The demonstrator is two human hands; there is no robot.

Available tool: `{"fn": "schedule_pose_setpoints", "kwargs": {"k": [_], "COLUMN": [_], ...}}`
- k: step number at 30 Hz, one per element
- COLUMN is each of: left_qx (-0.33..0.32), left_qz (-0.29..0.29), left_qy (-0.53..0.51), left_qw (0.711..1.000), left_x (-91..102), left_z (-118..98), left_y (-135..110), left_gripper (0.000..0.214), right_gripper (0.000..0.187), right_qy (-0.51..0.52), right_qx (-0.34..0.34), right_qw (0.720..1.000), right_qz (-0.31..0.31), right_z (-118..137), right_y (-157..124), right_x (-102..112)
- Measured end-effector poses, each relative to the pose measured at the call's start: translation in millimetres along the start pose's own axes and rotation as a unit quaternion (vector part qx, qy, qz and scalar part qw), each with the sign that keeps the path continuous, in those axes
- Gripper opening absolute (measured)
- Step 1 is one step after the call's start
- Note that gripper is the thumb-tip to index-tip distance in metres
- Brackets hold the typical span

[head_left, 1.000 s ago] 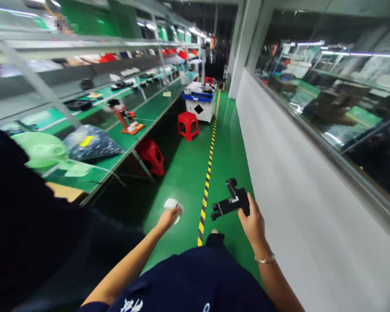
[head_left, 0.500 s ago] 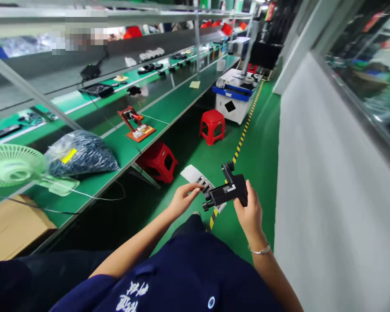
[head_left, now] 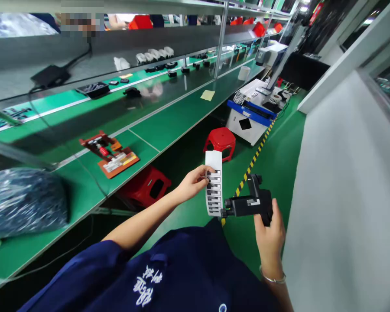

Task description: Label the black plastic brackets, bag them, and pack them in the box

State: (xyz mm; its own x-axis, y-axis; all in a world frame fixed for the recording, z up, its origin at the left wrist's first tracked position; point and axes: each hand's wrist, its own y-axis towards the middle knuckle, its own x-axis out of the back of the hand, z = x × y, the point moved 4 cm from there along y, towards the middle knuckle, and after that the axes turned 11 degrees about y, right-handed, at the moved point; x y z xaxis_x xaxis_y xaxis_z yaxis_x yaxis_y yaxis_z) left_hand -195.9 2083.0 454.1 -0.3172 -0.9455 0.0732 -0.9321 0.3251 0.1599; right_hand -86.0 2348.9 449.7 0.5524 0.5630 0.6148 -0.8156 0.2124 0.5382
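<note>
My left hand (head_left: 197, 181) pinches the left edge of a white label strip (head_left: 213, 160), which bears a column of several dark-and-white labels and hangs nearly upright. In my right hand (head_left: 270, 234) is a black plastic clamp-like holder (head_left: 247, 206) with knobs at its left end and an arm sticking up. A small label shows on the holder's front face. The strip's lower right edge lies close to the holder's knobs; whether they touch I cannot tell. My right fingers are partly hidden behind the holder.
On the green workbench (head_left: 175, 117) at left stand a red-brown fixture (head_left: 118, 162) and a bag of dark parts (head_left: 22, 203). Red stools (head_left: 219, 138) are beneath and beside it. A white cart (head_left: 247, 125) stands ahead, and a pale wall (head_left: 331, 173) runs along my right.
The view has swung left and nearer the bench. The label strip, slanted behind the holder before, now hangs upright to its left, with my left fingers on it.
</note>
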Motion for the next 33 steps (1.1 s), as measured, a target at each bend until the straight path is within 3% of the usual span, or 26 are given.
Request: {"fn": "schedule_pose_setpoints", "kwargs": {"k": [5, 8, 15, 20, 26, 33], "left_qx": [-0.012, -0.011, -0.002, -0.006, 0.007, 0.025], "left_qz": [0.003, -0.014, -0.039, -0.037, -0.011, 0.007], "left_qy": [0.014, 0.011, 0.001, -0.012, -0.084, -0.163], "left_qw": [1.0, 1.0, 0.999, 0.999, 0.996, 0.986], "left_x": [5.9, 10.4, 36.3, 72.7, 112.3, 126.1], "left_z": [22.8, 29.5, 40.9, 69.0, 95.9, 116.6], "left_y": [124.0, 193.0, 321.8, 410.4, 529.2, 634.8], "left_gripper": [0.031, 0.033, 0.033, 0.031, 0.034, 0.035], "right_gripper": [0.062, 0.062, 0.064, 0.067, 0.071, 0.075], "right_qy": [0.007, 0.024, 0.034, 0.025, 0.009, -0.007], "right_qx": [0.01, 0.023, 0.038, 0.014, -0.071, -0.081], "right_qw": [1.0, 0.999, 0.997, 0.997, 0.996, 0.996], "right_qz": [-0.009, 0.02, 0.057, 0.068, 0.048, 0.04], "right_z": [-66.3, -101.7, -151.5, -173.6, -196.0, -240.0], "right_y": [107.9, 180.2, 328.1, 400.1, 470.5, 541.8], "right_x": [-60.6, -97.9, -170.9, -230.1, -287.0, -330.0]}}
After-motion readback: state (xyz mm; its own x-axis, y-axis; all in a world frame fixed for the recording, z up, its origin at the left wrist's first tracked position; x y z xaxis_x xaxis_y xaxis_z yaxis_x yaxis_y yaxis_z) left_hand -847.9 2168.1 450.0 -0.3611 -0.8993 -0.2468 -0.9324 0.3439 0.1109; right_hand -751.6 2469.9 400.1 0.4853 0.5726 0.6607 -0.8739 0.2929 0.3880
